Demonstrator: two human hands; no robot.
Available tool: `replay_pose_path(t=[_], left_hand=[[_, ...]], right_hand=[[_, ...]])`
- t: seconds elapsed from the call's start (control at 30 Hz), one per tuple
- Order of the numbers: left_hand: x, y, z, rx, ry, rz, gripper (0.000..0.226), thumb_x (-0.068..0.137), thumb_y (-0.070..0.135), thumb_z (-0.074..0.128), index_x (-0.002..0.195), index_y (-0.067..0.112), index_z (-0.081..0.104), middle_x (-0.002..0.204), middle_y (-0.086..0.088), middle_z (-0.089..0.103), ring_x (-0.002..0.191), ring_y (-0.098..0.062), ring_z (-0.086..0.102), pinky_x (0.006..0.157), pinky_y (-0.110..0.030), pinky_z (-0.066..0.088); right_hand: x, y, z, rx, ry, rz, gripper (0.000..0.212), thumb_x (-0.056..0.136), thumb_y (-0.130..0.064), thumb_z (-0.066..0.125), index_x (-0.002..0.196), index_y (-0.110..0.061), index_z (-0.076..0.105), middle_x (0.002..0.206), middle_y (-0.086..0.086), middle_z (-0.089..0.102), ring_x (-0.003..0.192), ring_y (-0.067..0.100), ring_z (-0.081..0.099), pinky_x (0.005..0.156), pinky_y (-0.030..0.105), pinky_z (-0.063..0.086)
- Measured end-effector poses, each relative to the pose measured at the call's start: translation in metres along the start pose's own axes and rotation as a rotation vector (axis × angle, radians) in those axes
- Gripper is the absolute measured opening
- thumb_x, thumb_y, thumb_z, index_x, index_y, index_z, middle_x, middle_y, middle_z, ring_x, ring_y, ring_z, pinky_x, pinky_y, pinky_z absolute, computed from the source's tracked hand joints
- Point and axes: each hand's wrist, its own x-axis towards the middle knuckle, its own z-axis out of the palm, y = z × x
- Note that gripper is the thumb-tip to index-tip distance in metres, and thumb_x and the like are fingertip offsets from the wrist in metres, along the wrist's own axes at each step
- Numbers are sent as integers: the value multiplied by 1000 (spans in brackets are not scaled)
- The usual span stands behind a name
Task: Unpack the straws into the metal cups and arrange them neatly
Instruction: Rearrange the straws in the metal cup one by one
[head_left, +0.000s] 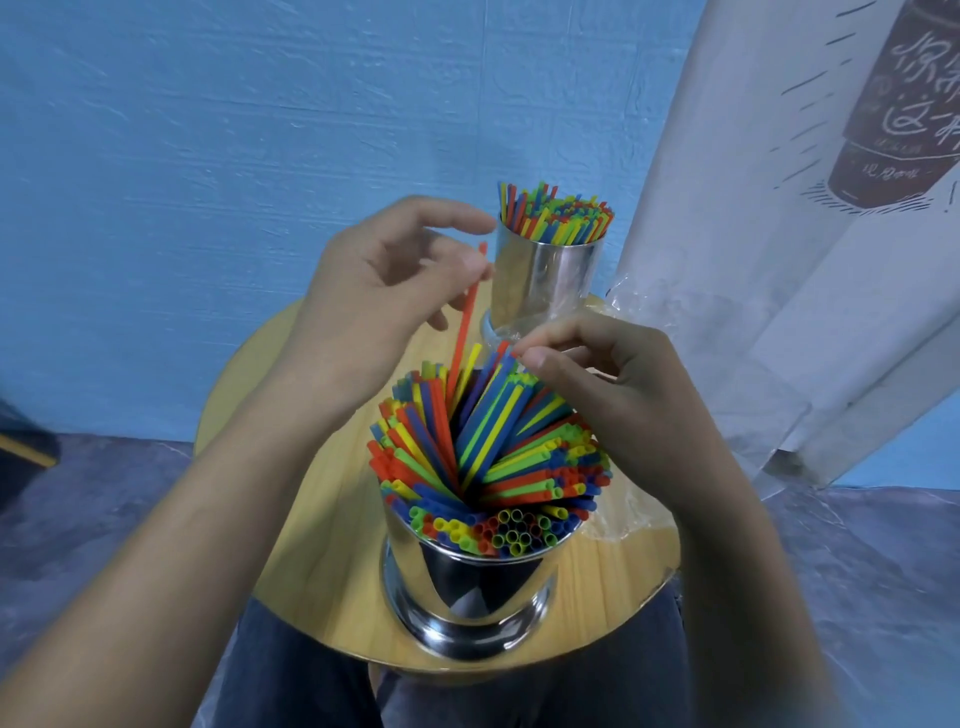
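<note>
left hand (384, 291) pinched an orange straw (464, 332) standing in the near metal cup (467, 587) at the bench's (322, 545) near edge, right hand (618, 384) pinched tips of the straws (483, 457) packed in it, far metal cup (545, 280) full at far edge.

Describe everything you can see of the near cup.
The near cup is shiny metal with a flared base, upright near the front edge of the wooden table. It is packed with red, blue, green and yellow straws, fanned in a swirl. The left hand pinches one red straw rising from it; the right hand pinches straw tips.
</note>
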Motion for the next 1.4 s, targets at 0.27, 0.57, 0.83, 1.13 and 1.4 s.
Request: replay_pose_path(t=[0.27,0.57,0.83,1.13,1.4], left_hand=[[5,2,-8,-297,400,13,13,102,12,59,106,21,66,92,6,71,79,-13,60,69,-26,51],[4,-9,-16,-501,580,-130,8,103,12,59,108,18,60,96,1,67,80,-16,61,78,-26,53],[1,-18,-13,-584,588,-268,5,102,9,60,103,15,59,96,-4,67,78,-18,65,78,-28,57],[-6,-26,-6,-130,215,-394,6,99,22,66,94,19,64,88,3,75,79,-16,71,80,-36,60],[-12,-2,-3,182,-362,-310,27,93,40,66,118,32,71,111,11,75,102,-2,71,91,-22,55]], right_hand=[[-3,-1,0,10,2,6,10,98,-27,69,96,-29,77,90,-14,74,91,8,70,76,24,56],[-4,-3,2,27,-2,-5,13,96,-24,70,99,-34,79,94,-15,76,93,4,69,76,18,54],[-4,-2,-1,102,126,-67,12,96,-15,71,102,-23,78,87,-4,76,86,9,71,74,17,53],[-6,-9,-7,536,303,-68,18,87,-23,66,101,-14,72,87,4,77,84,19,71,75,30,57],[-5,-3,-7,397,382,-36,23,108,-17,47,104,-10,68,86,7,72,80,22,70,70,32,57]])
